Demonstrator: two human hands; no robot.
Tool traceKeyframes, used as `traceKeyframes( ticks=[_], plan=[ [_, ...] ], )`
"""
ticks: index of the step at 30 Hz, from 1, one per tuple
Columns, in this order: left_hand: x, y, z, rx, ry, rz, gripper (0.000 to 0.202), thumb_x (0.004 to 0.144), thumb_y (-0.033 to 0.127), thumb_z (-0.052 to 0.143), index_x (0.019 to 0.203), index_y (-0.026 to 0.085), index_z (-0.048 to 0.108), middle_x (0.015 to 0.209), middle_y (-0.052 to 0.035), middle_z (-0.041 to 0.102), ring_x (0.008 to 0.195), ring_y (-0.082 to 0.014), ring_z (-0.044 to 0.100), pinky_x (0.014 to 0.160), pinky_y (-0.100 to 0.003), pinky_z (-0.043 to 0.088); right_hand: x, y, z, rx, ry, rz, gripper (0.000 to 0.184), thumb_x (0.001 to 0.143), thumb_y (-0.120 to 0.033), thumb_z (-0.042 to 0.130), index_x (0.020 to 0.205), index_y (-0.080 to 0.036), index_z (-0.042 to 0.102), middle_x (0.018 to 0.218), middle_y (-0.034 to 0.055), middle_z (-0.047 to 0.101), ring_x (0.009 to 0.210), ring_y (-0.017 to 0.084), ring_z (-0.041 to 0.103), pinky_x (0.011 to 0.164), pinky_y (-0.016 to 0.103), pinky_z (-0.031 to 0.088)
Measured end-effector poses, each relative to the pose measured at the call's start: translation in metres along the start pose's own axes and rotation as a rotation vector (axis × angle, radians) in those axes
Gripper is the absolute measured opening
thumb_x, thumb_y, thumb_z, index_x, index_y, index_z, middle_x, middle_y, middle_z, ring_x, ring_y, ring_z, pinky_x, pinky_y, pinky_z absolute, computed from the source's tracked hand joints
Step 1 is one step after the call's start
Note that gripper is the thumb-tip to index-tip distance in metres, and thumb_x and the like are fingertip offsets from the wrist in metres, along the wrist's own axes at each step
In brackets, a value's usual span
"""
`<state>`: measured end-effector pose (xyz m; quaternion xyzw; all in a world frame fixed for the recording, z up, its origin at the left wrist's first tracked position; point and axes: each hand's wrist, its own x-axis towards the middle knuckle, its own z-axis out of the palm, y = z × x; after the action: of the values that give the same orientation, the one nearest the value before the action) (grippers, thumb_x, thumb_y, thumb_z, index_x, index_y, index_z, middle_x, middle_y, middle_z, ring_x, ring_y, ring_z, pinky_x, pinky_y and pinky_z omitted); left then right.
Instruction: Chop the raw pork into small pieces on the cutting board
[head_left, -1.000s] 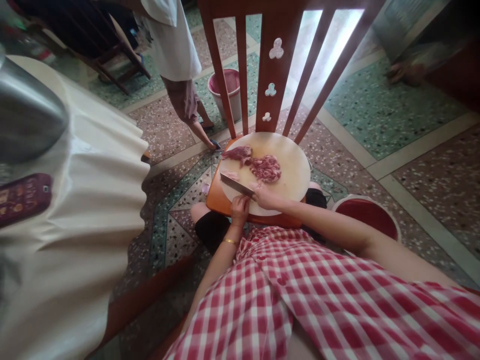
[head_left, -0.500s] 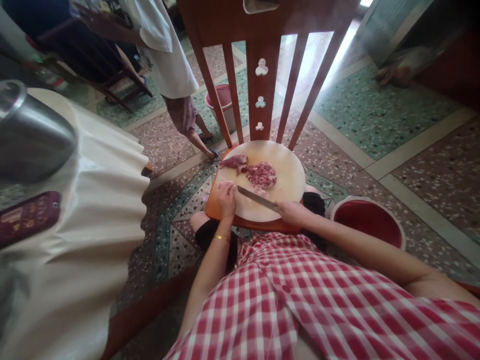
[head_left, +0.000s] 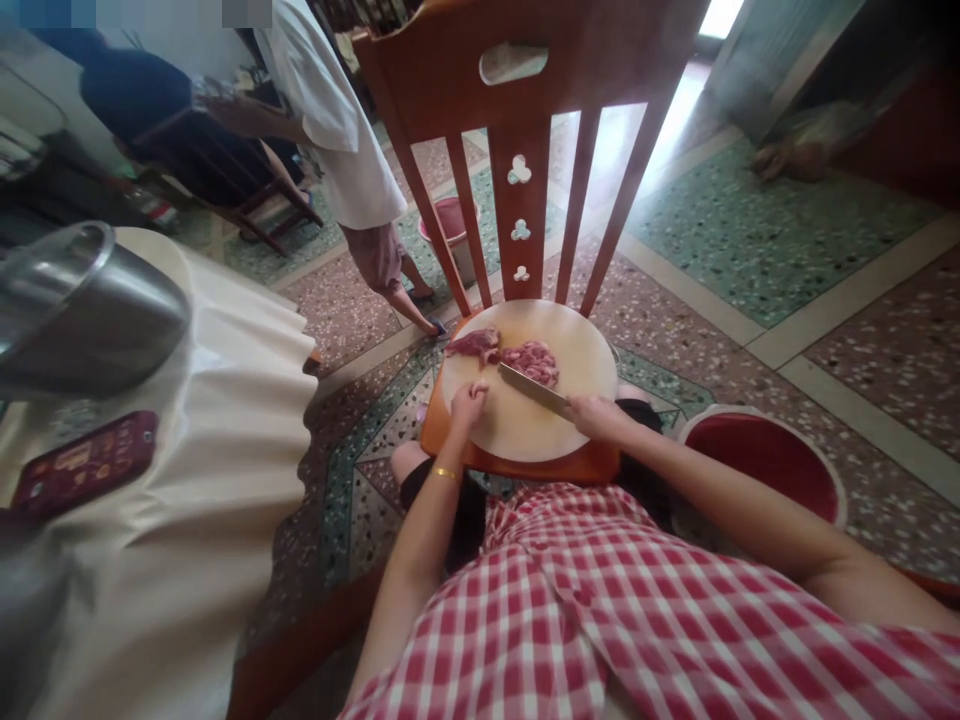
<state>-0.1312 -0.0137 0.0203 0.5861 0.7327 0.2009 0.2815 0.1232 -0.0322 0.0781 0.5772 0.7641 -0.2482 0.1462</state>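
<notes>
A round pale cutting board point(head_left: 525, 430) lies on the seat of a wooden chair point(head_left: 517, 110). Raw meat sits at its far side: a whole piece point(head_left: 471, 344) and a heap of cut slices point(head_left: 534, 360). My right hand point(head_left: 596, 416) grips the handle of a knife point(head_left: 532, 388), whose blade points left toward the sliced meat. My left hand point(head_left: 468, 404) rests on the board near the blade tip, fingers curled, close to the meat. I cannot see anything in it.
A red basin point(head_left: 765, 460) stands on the floor to the right. On the left is a table with white cloth point(head_left: 202, 470), a steel pot point(head_left: 82, 315) and a red phone point(head_left: 82, 465). Another person point(head_left: 337, 130) stands beyond, near a pink bucket point(head_left: 454, 220).
The knife went from my left hand's side to my right hand, blade now pointing left. My left hand moved onto the board near the meat. The view tilted upward.
</notes>
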Motion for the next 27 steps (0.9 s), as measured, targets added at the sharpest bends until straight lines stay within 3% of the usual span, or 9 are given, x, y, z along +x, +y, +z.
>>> traceKeyframes(
  ticks=[3,6,8,11,15,22,27],
  plan=[
    [-0.032,0.013,0.024,0.064,0.058,0.073,0.022,0.086,0.034,0.046,0.092,0.019,0.06,0.075,-0.0019,0.058,0.067,-0.0131,0.053,0.064,-0.023,0.041,-0.003,-0.003,0.001,0.0,-0.011,0.003,0.03,0.093,-0.03,0.032,0.112,-0.015,0.05,0.1,0.0143,0.066,0.093,0.022,0.063,0.073,0.028,0.043],
    [-0.059,0.019,0.042,0.281,0.069,0.236,0.033,0.082,0.039,0.054,0.11,0.021,0.057,0.087,-0.0069,0.056,0.08,-0.0192,0.055,0.07,-0.029,0.043,-0.01,-0.007,0.001,-0.018,-0.001,-0.011,0.031,0.093,-0.029,0.031,0.114,-0.015,0.049,0.098,0.0143,0.066,0.092,0.024,0.063,0.073,0.029,0.044],
    [-0.068,0.018,0.048,0.326,0.145,0.318,0.044,0.081,0.041,0.057,0.119,0.02,0.052,0.095,-0.0108,0.055,0.089,-0.0233,0.054,0.076,-0.035,0.044,-0.016,-0.01,0.0,-0.031,0.012,-0.025,0.03,0.094,-0.029,0.03,0.112,-0.017,0.05,0.096,0.0131,0.067,0.09,0.024,0.064,0.072,0.031,0.044],
    [-0.069,0.011,0.053,0.238,0.268,0.461,0.04,0.084,0.036,0.054,0.119,0.018,0.051,0.11,-0.0143,0.053,0.101,-0.0249,0.051,0.085,-0.039,0.044,-0.024,-0.016,-0.002,-0.047,0.033,-0.039,0.03,0.094,-0.031,0.028,0.111,-0.02,0.05,0.092,0.0113,0.068,0.086,0.024,0.065,0.07,0.031,0.045],
    [-0.061,0.006,0.061,0.124,0.255,0.646,0.027,0.089,0.025,0.046,0.113,0.017,0.054,0.107,-0.0116,0.057,0.102,-0.021,0.052,0.089,-0.037,0.045,-0.028,-0.024,-0.003,-0.1,0.046,-0.064,0.03,0.094,-0.031,0.027,0.11,-0.021,0.051,0.089,0.0104,0.068,0.082,0.024,0.065,0.067,0.031,0.045],
    [-0.057,0.006,0.069,0.12,0.239,0.665,0.018,0.088,0.022,0.046,0.098,0.014,0.058,0.093,-0.0099,0.059,0.093,-0.0211,0.054,0.083,-0.037,0.049,-0.029,-0.021,0.003,-0.164,0.035,-0.12,0.026,0.091,-0.022,0.032,0.109,-0.019,0.052,0.089,0.0103,0.067,0.082,0.023,0.065,0.063,0.028,0.043],
    [-0.061,0.006,0.065,0.112,0.226,0.666,0.019,0.087,0.023,0.048,0.102,0.015,0.057,0.097,-0.0107,0.058,0.096,-0.0217,0.053,0.084,-0.037,0.048,-0.03,-0.018,0.005,-0.161,-0.016,-0.108,0.027,0.092,-0.025,0.031,0.105,-0.018,0.053,0.085,0.0106,0.067,0.08,0.023,0.065,0.063,0.027,0.043]
  ],
)
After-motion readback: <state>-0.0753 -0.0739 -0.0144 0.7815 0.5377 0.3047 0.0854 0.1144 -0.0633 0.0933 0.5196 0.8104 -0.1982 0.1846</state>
